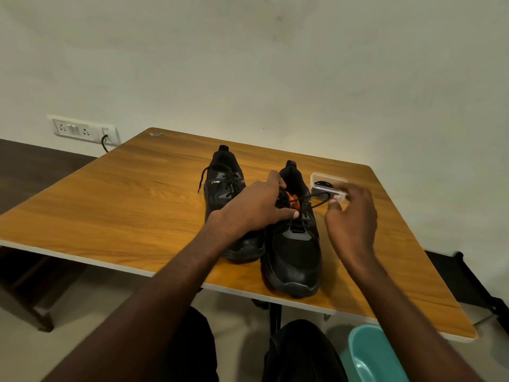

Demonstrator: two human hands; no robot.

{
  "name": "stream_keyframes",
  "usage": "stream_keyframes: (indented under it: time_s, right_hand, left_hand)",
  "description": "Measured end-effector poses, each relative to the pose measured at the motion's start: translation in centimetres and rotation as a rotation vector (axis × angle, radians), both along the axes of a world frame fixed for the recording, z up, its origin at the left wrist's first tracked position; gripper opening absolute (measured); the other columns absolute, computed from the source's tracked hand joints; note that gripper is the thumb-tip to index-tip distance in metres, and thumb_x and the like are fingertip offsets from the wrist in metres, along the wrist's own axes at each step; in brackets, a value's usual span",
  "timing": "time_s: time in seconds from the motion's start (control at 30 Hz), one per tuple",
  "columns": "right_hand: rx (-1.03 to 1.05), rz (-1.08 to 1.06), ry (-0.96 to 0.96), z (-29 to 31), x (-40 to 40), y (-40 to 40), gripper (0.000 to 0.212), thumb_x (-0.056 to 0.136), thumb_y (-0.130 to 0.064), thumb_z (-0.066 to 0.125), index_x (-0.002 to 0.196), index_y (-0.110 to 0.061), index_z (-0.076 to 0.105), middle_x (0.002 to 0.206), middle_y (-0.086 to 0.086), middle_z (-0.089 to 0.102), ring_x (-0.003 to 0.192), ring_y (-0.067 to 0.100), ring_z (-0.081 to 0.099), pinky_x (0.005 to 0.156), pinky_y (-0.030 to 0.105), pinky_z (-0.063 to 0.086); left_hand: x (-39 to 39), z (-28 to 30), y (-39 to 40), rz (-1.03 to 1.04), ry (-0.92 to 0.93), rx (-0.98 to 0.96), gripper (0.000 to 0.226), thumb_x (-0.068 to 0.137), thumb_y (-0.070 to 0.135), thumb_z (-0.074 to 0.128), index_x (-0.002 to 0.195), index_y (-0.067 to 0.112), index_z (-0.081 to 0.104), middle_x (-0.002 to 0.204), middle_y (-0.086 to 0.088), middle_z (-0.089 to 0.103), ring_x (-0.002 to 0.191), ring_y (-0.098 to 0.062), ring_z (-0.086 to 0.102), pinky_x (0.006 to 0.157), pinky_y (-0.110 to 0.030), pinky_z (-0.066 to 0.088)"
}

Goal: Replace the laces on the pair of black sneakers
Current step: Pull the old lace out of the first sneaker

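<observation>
Two black sneakers (264, 216), one marked "CLYMB", are being unlaced: collar gripped by the left hand (254, 206), lace (316, 201) pinched at 3 o'clock by the right hand (351, 213).

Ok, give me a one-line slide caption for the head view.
Left hand steadies the right-side black sneaker while the right hand pulls its lace sideways on a wooden table.

White lettering reading "CLYMB" shows on the side panel of the left black sneaker (224, 194), toward nine o'clock of its lacing, with a small mark just ahead of the word. A second bit of white print sits on the shoe's other side, at three o'clock, cut off and unreadable. On the clear plastic box (327, 186), a red and white label (338, 197) carries print too small and blurred to make out.
</observation>
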State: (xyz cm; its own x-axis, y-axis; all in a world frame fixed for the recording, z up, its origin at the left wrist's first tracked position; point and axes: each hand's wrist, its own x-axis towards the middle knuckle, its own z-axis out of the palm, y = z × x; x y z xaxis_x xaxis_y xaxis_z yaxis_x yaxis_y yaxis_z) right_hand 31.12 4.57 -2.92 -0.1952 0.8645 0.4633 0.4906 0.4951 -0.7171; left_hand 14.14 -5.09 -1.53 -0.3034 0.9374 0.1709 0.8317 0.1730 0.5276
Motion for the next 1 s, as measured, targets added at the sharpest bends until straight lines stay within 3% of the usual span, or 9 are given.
stream_keyframes:
  time_s: [0.1,0.23,0.37,0.47,0.6,0.7,0.8,0.9,1.0]
  right_hand:
    - [0.308,0.181,-0.259,0.2,-0.7,-0.2,0.037,0.096,-0.015,0.067,0.131,-0.027,0.068,0.158,-0.007,0.04,0.145,0.02,0.038,0.111,0.049,0.04]
    - [0.255,0.379,-0.489,0.4,-2.4,0.6,0.022,0.095,-0.028,0.071,0.116,-0.03,0.077,0.157,-0.011,0.044,0.141,0.019,0.042,0.11,0.053,0.041]
    - [0.115,0.099,0.061,1.0,-1.6,0.5,0.007,0.093,-0.02,0.075,0.098,-0.023,0.08,0.116,-0.01,0.068,0.101,0.007,0.062,0.088,0.036,0.056]
    - [-0.006,-0.162,0.341,1.4,-0.5,0.3,0.009,0.098,-0.02,0.069,0.107,-0.023,0.073,0.118,-0.007,0.062,0.105,0.011,0.062,0.085,0.027,0.053]
    - [0.278,0.021,-0.138,0.3,-0.6,0.2,0.035,0.094,-0.017,0.071,0.126,-0.03,0.066,0.15,-0.006,0.045,0.14,0.018,0.043,0.113,0.057,0.039]
    - [0.294,0.225,-0.444,0.4,-2.0,0.0,0.029,0.096,-0.028,0.069,0.123,-0.035,0.071,0.165,-0.012,0.028,0.154,0.02,0.023,0.117,0.06,0.024]
    - [0.188,0.286,-0.516,1.1,-2.9,0.2,0.022,0.093,-0.029,0.073,0.114,-0.035,0.077,0.157,-0.015,0.042,0.146,0.016,0.035,0.113,0.055,0.027]
    - [0.2,0.145,-0.363,1.2,-3.1,0.3,0.017,0.088,-0.022,0.077,0.099,-0.034,0.079,0.129,-0.016,0.061,0.12,0.01,0.054,0.106,0.047,0.035]
    - [-0.028,-0.134,0.136,1.3,-2.8,0.8,0.015,0.097,-0.017,0.067,0.098,-0.028,0.077,0.102,-0.017,0.066,0.098,0.01,0.065,0.092,0.044,0.052]
  left_hand:
    - [0.1,0.0,0.1,-0.004,0.018,0.017,0.067,0.091,0.049,0.076,0.14,0.021,0.039,0.12,-0.008,0.067,0.1,-0.019,0.065,0.079,-0.029,0.052]
    - [0.1,0.0,0.1,-0.013,0.019,0.024,0.062,0.092,0.046,0.076,0.136,0.021,0.04,0.112,-0.006,0.069,0.091,-0.015,0.066,0.068,-0.024,0.049]
    - [0.0,-0.1,0.0,0.003,0.035,0.027,0.067,0.09,0.05,0.076,0.14,0.023,0.04,0.119,-0.006,0.067,0.1,-0.015,0.063,0.078,-0.026,0.049]
    - [0.0,-0.2,0.1,0.009,0.03,0.026,0.068,0.09,0.05,0.076,0.141,0.023,0.04,0.126,-0.006,0.066,0.111,-0.019,0.064,0.083,-0.027,0.048]
    - [0.0,-0.3,0.3,0.003,0.046,0.038,0.067,0.09,0.051,0.076,0.139,0.023,0.04,0.127,-0.005,0.066,0.112,-0.019,0.065,0.082,-0.027,0.049]
    - [-0.1,-0.3,0.3,-0.013,0.051,0.053,0.063,0.09,0.049,0.076,0.135,0.022,0.041,0.126,-0.003,0.067,0.105,-0.017,0.066,0.08,-0.027,0.05]
    - [-0.3,-0.4,0.4,-0.029,0.067,0.059,0.061,0.089,0.05,0.076,0.132,0.024,0.041,0.128,-0.001,0.066,0.1,-0.016,0.067,0.08,-0.031,0.055]
    - [-0.6,-0.4,0.4,-0.025,0.044,0.048,0.061,0.088,0.051,0.077,0.13,0.025,0.041,0.128,-0.002,0.066,0.101,-0.016,0.066,0.079,-0.03,0.055]
    - [-0.9,-0.5,0.5,-0.008,0.013,0.015,0.061,0.087,0.053,0.077,0.128,0.027,0.04,0.125,-0.003,0.065,0.103,-0.017,0.065,0.078,-0.029,0.053]
